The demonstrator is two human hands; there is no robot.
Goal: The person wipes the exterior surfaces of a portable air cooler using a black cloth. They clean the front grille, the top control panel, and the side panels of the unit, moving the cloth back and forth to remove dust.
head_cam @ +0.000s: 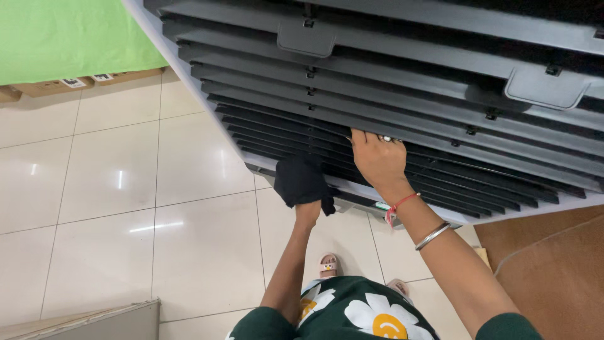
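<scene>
A tall grey appliance front with many dark horizontal slats (390,94) leans toward me. My right hand (376,158) has its fingers hooked over the edge of one slat low on the grille; a red thread and a metal bangle sit on that wrist. My left hand (307,211) is wrapped in a black cloth (301,181) and presses it against the lowest slats, just left of the right hand. The left fingers are hidden under the cloth.
Glossy cream floor tiles (126,189) stretch to the left. A green sheet (63,34) over cardboard boxes lies at the far left. A brown carpet (553,264) is at the right. A grey panel edge (94,318) sits at the bottom left. My sandalled feet are below.
</scene>
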